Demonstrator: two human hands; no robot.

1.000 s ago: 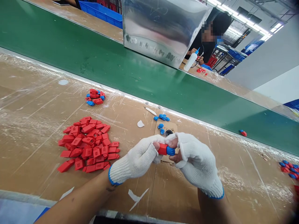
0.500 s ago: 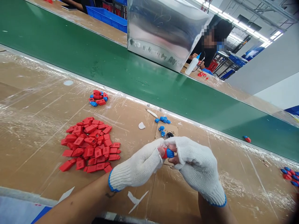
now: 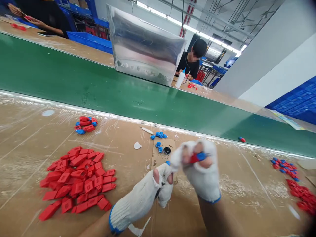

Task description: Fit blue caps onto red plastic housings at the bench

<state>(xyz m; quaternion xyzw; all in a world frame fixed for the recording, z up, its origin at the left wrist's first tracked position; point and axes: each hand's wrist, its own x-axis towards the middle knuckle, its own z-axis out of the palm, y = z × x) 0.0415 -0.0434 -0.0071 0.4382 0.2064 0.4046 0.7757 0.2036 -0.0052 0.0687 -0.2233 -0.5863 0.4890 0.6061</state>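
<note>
My right hand (image 3: 199, 168), in a white glove with bare fingertips, is raised above the table and blurred by motion. Its fingers pinch a small red-and-blue plastic piece (image 3: 195, 158), red at one end and blue at the other. Lower and to the left, my left hand (image 3: 150, 189), gloved alike, has thumb and forefinger apart, with nothing visible between them. Just beyond it lies a cardboard pad (image 3: 158, 159) bearing a small round black dish (image 3: 167, 150) and blue parts (image 3: 158, 146). More blue parts (image 3: 160, 135) sit behind these, beside a white pen-like tool (image 3: 146, 130).
A large heap of red parts (image 3: 79, 177) lies left, with a smaller red-and-blue pile (image 3: 86, 125) behind. Joined pieces (image 3: 283, 168) and red parts (image 3: 301, 194) lie far right. A green belt (image 3: 138, 102) crosses behind, under a metal panel (image 3: 148, 46). Two people sit beyond.
My hands have separated. The right has lifted away to the right with the red-and-blue piece, and the left has let go of it. The view has turned right and up.
</note>
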